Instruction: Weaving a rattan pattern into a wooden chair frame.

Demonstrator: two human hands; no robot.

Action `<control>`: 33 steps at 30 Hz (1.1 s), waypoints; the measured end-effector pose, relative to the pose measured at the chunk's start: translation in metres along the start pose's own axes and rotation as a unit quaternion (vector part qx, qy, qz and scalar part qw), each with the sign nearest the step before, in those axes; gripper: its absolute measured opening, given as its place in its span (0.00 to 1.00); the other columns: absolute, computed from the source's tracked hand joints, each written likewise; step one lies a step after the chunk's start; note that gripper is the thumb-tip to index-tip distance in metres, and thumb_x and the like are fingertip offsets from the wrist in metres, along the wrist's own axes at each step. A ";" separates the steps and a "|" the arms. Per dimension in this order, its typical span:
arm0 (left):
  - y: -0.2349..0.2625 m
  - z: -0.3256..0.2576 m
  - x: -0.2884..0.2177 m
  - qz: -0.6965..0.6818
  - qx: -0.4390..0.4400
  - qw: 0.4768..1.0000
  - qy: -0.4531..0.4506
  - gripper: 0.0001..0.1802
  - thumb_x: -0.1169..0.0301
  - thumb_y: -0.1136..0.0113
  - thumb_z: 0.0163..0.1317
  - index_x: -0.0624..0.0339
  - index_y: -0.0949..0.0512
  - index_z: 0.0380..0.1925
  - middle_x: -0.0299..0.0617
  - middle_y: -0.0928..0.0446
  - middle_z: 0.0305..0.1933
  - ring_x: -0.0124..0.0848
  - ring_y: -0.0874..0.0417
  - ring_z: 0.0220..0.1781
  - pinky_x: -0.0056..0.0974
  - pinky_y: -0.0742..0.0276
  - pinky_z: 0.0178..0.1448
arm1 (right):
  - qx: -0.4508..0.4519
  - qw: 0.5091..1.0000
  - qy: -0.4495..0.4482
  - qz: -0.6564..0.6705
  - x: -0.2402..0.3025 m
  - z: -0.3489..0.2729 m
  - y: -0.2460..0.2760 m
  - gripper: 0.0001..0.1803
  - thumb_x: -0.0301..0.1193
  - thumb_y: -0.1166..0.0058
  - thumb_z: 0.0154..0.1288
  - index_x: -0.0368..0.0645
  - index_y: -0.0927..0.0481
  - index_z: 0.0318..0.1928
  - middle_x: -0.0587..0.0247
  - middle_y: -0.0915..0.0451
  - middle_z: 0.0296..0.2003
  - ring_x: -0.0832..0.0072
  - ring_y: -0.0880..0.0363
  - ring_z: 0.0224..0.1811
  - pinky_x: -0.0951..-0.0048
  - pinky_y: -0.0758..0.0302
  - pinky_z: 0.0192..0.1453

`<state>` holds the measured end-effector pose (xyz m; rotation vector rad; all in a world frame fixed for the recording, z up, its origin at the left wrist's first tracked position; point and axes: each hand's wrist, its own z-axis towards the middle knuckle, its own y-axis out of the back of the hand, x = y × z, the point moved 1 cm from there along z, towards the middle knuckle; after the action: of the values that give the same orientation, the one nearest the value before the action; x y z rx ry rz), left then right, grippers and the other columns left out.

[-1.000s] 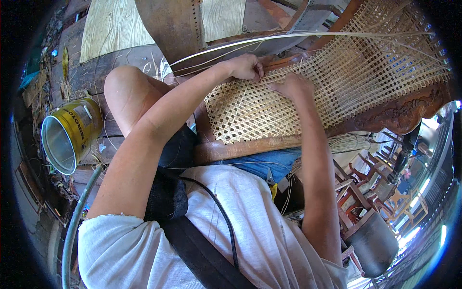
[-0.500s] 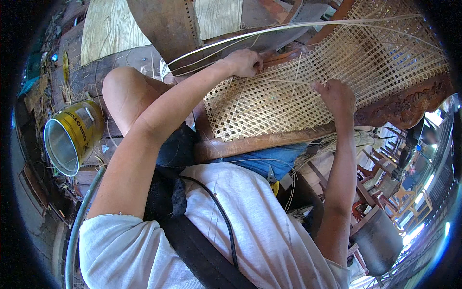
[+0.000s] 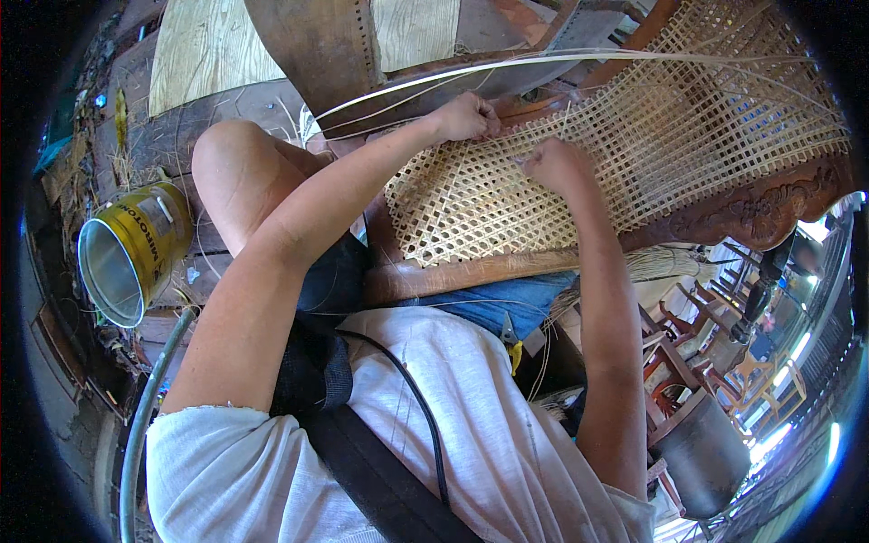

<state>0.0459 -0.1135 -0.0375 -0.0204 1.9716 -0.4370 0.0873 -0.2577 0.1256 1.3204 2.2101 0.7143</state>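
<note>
A woven cane panel (image 3: pixel 489 204) fills a carved wooden chair frame (image 3: pixel 471 276) lying across my lap. My left hand (image 3: pixel 468 118) is at the panel's far edge beside the wooden rail, its fingers curled; what they grip is hidden. Over the middle of the weave, my right hand (image 3: pixel 559 167) is closed in a pinch, its fingertips pointing left with a thin cane strand at them. Beyond both hands, a long pale cane strip (image 3: pixel 471 68) arcs across the frame.
A yellow metal bucket (image 3: pixel 136 249) lies tipped at the left. Yellow-handled pliers (image 3: pixel 512 342) sit by my lap. A bundle of loose cane (image 3: pixel 665 262) is beneath the frame's right part. Wooden chairs (image 3: pixel 674 362) stand at the right, and a pale board (image 3: pixel 213 59) lies at the far left.
My right hand has moved left and slightly away from me across the weave, closer to my left hand. The left hand stays nearly in place at the far edge.
</note>
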 end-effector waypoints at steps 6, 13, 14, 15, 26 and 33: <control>0.001 -0.004 0.000 0.023 -0.025 0.999 -0.007 0.07 0.78 0.42 0.56 0.71 0.18 0.30 0.42 0.18 0.29 0.26 0.21 0.29 0.31 0.23 0.34 | 0.017 0.998 -0.016 -0.056 0.018 0.002 0.004 0.15 0.35 0.45 0.61 0.40 0.19 0.45 0.50 0.19 0.46 0.57 0.21 0.53 0.56 0.27 0.58; 0.002 0.000 0.007 -0.009 -0.020 1.000 -0.021 0.09 0.72 0.39 0.58 0.69 0.20 0.29 0.40 0.21 0.27 0.27 0.21 0.29 0.33 0.22 0.35 | -0.016 0.998 -0.025 -0.055 0.029 0.009 -0.011 0.14 0.29 0.51 0.64 0.40 0.20 0.47 0.51 0.20 0.50 0.57 0.22 0.54 0.58 0.26 0.57; 0.001 0.001 0.007 -0.010 -0.018 1.000 -0.022 0.09 0.72 0.39 0.58 0.69 0.20 0.29 0.40 0.21 0.27 0.27 0.21 0.29 0.33 0.22 0.35 | -0.013 0.998 -0.020 -0.058 0.027 0.009 -0.011 0.14 0.28 0.52 0.64 0.41 0.20 0.48 0.51 0.20 0.50 0.58 0.22 0.54 0.58 0.26 0.57; 0.003 0.001 0.007 0.077 -0.023 0.996 -0.041 0.09 0.71 0.39 0.57 0.69 0.19 0.30 0.41 0.20 0.28 0.27 0.21 0.30 0.34 0.22 0.37 | -0.013 0.998 -0.019 -0.059 0.028 0.009 -0.009 0.14 0.28 0.52 0.64 0.41 0.20 0.48 0.51 0.20 0.50 0.58 0.22 0.54 0.58 0.26 0.57; -0.020 -0.011 -0.020 0.317 0.048 0.946 -0.053 0.11 0.62 0.35 0.53 0.55 0.16 0.33 0.42 0.17 0.34 0.34 0.17 0.37 0.38 0.23 0.47 | -0.042 0.997 -0.041 -0.051 0.009 0.014 -0.010 0.28 0.54 0.42 0.58 0.40 0.19 0.42 0.51 0.18 0.44 0.62 0.19 0.47 0.60 0.25 0.51; -0.031 -0.021 -0.036 0.405 0.013 0.911 -0.075 0.10 0.66 0.36 0.51 0.52 0.15 0.34 0.45 0.16 0.37 0.39 0.16 0.41 0.40 0.22 0.48 | -0.024 0.992 -0.113 -0.046 -0.066 -0.041 0.025 0.30 0.55 0.45 0.56 0.40 0.20 0.45 0.48 0.19 0.45 0.55 0.20 0.49 0.56 0.25 0.54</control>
<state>0.0373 -0.1287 0.0113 0.7369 1.6419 0.0888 0.1059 -0.3151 0.1811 1.2045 2.0457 0.5510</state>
